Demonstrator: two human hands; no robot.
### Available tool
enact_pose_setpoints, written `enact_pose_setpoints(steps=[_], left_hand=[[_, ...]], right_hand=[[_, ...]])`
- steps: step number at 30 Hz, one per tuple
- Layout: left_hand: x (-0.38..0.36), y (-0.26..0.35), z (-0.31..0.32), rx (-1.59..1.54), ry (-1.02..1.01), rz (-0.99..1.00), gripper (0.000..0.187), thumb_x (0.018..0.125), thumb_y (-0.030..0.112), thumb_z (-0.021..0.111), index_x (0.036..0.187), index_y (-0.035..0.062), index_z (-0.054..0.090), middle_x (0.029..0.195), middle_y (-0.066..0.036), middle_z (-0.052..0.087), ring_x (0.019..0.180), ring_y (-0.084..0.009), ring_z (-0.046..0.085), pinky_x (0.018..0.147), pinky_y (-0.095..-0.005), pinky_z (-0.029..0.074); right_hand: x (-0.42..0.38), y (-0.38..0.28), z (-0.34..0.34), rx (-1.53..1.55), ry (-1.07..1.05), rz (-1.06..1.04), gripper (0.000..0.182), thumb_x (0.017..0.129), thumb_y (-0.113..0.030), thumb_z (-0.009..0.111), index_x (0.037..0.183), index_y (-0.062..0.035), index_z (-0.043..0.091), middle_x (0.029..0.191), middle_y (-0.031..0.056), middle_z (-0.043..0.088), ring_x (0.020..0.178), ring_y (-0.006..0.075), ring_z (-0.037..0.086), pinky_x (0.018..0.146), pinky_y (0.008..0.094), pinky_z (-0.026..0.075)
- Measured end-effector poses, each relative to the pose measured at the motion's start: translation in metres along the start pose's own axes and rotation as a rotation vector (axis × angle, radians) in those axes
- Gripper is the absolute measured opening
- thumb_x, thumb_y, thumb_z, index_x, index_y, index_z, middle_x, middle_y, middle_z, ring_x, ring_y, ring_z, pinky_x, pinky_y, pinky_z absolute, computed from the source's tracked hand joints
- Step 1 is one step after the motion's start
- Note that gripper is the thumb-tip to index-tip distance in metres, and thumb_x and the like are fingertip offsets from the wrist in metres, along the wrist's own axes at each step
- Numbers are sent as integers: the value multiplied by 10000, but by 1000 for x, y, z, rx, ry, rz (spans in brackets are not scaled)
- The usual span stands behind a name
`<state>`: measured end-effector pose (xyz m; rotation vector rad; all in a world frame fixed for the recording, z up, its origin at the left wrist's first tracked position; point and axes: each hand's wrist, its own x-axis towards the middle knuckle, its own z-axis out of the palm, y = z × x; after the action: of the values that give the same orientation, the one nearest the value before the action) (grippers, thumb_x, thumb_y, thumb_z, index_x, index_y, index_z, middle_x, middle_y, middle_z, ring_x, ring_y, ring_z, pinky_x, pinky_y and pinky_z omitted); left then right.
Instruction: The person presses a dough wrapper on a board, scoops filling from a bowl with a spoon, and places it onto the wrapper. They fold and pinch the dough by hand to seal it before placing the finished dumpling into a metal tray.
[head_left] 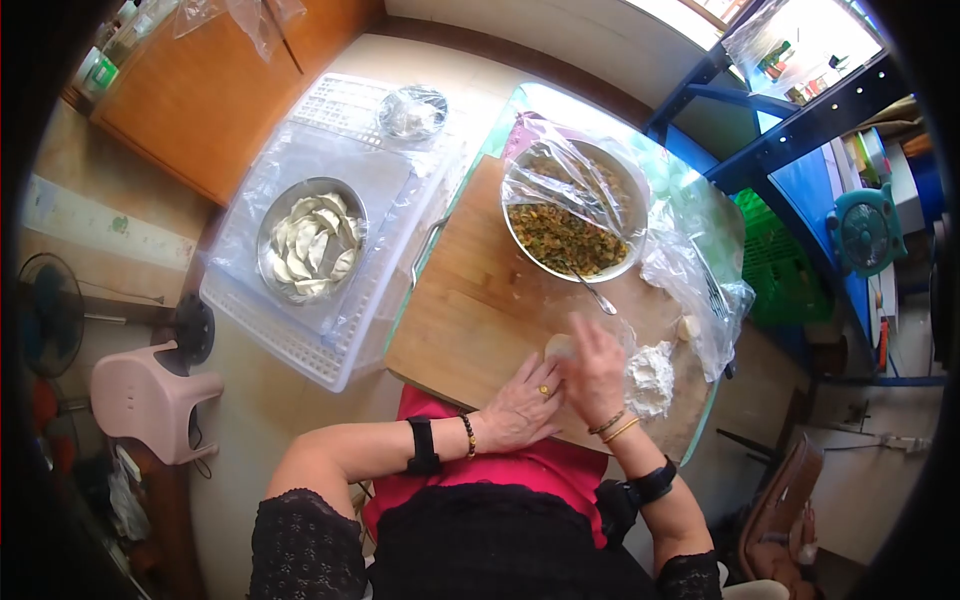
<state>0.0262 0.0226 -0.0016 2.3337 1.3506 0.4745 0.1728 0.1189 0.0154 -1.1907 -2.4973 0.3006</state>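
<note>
My left hand [520, 402] lies at the front edge of the wooden board [450, 290], fingers stretched toward a small pale piece of dough [559, 345]. My right hand [596, 372] is just beside it, slightly blurred, with its fingers extended over the dough's right side. Part of the dough is covered by the hands, and I cannot make out contact under the right fingers. A heap of white flour [650, 380] lies to the right of my right hand. Beyond the hands stands a large bowl of chopped filling [570, 235], partly under plastic film, with a spoon [598, 295] at its rim.
Left of the board, a metal bowl of folded dumplings [312, 240] rests on a plastic-covered white crate [340, 372]. A smaller wrapped bowl [412, 113] is behind it. Crumpled plastic [690, 280] lies at the board's right. A pink stool [150, 400] stands at far left.
</note>
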Motion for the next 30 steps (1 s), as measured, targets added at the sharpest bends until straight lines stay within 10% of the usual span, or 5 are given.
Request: enact_pose_setpoints(steps=[8, 12, 24, 30], left_hand=[[2, -8, -2, -4, 66, -3, 656, 825, 426, 631, 1274, -29, 486, 1356, -245, 414, 1336, -383, 336, 1119, -530, 239], [8, -10, 5, -38, 114, -33, 667, 819, 418, 647, 1290, -22, 476, 1370, -245, 403, 1348, -385, 325, 1122, -524, 245], [-3, 4, 11, -17, -80, 126, 632, 843, 417, 627, 1282, -17, 486, 1389, -240, 397, 1365, -373, 309, 1119, -547, 238], [0, 6, 4, 20, 23, 72, 637, 831, 420, 634, 1271, -20, 494, 1377, -234, 409, 1357, -366, 320, 1126, -541, 222]], right_hand=[[31, 33, 23, -16, -143, 226, 714, 765, -238, 722, 1383, -43, 420, 1147, 158, 565, 1012, 307, 544, 861, 441, 409], [16, 34, 6, 304, 136, 332, 735, 787, -139, 696, 1427, -17, 356, 1107, 209, 574, 979, 376, 560, 873, 435, 450], [-19, 19, 8, -169, 28, 70, 778, 782, -293, 717, 1404, 8, 361, 1221, 185, 541, 1090, 345, 523, 907, 434, 381], [-12, 38, 1, 238, 59, 308, 764, 777, -256, 718, 1406, -3, 366, 1231, 203, 524, 1081, 362, 524, 920, 440, 383]])
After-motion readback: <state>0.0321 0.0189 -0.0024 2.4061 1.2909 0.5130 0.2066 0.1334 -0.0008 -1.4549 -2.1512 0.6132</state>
